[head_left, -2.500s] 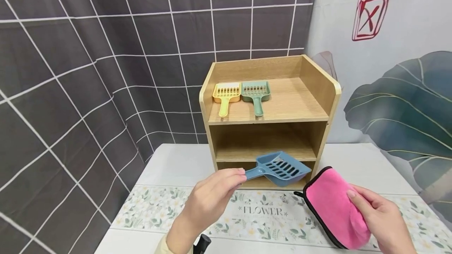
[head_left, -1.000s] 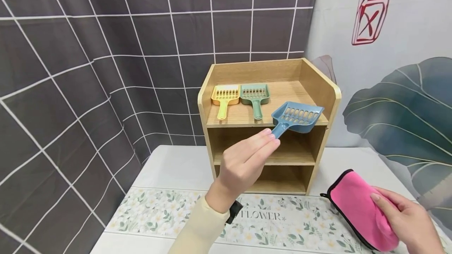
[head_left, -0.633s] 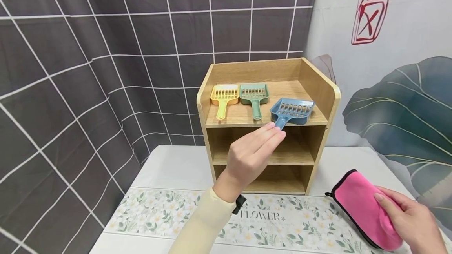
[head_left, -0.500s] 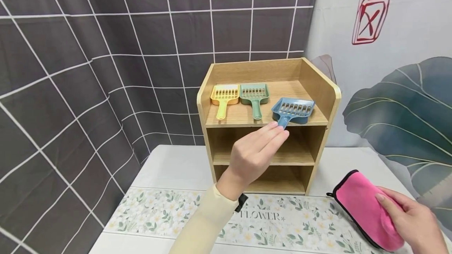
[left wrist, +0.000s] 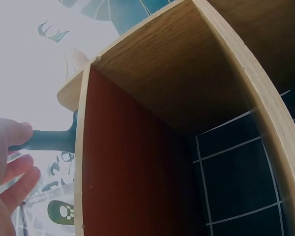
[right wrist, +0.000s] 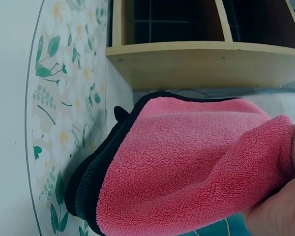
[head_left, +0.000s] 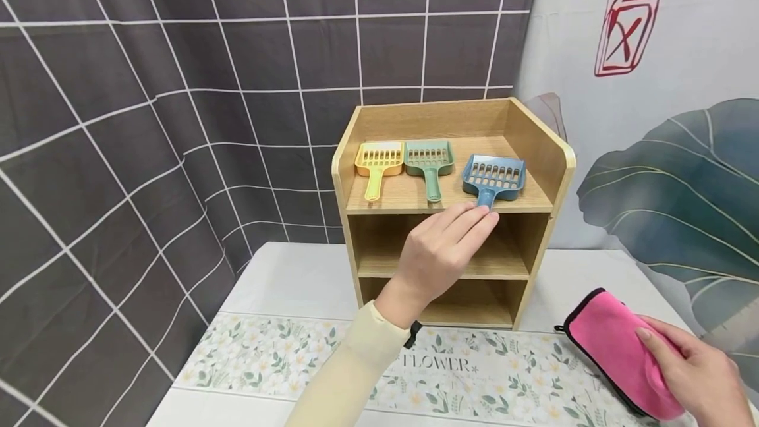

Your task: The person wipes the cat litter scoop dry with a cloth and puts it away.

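Note:
My left hand [head_left: 446, 249] pinches the handle of a blue litter scoop [head_left: 494, 176], whose slotted head lies at the right of the wooden shelf's top board. In the left wrist view the thumb and fingers meet on the handle [left wrist: 49, 140], which juts past the board's front edge; the scoop's head is hidden there. Left of it on the same board are a green litter scoop [head_left: 429, 158] and a yellow litter scoop [head_left: 379, 159], handles facing forward. My right hand [head_left: 694, 364] grips a folded pink cloth [head_left: 622, 348] with black edging, near the table's right side.
The wooden shelf [head_left: 450, 209] has raised sides, a back panel and two lower compartments. It stands on a white table [head_left: 284, 275] with a floral "FLOWER" strip [head_left: 267, 354]. A dark grid curtain [head_left: 178, 117] hangs left and behind, a printed white one [head_left: 569, 51] at right.
My left hand has carried the blue scoop up from in front of the lower shelf onto the top board and turned its handle forward. My right hand has shifted right with the pink cloth.

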Demonstrator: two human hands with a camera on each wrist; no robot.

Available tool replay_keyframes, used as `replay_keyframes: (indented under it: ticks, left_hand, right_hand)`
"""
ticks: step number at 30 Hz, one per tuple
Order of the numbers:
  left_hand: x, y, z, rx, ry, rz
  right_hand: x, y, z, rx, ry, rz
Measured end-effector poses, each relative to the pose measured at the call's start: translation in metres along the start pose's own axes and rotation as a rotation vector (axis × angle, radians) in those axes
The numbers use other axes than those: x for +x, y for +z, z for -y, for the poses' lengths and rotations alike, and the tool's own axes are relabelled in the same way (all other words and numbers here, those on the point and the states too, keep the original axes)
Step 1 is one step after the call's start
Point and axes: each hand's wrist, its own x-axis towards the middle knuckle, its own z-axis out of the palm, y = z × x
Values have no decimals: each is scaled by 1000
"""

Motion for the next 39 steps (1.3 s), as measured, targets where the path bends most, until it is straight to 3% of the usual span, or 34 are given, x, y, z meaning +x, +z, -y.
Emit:
replay_keyframes:
  ticks: [3,11,15,21,29,39]
  left_hand:
    - [0,0,-1,0,2,13]
    - [1,-8,3,-62,94,-90]
    - [4,-8,3,-72,117,-49]
    - [5,-6,1,-61,94,14]
    - [6,-3,-1,-40,72,52]
    - [11,7,-6,-13,43,132]
  right_hand:
    - [-1,0,-1,-2,1,-8]
    - [-8,-4,5,-19,-32,-66]
    - [-10,-6,7,-33,-54,-104]
    - [-9,-3,3,-38,-52,-133]
    - [-8,-8,-6,-60,-35,-178]
    - [-3,-8,-5,-42,50,-173]
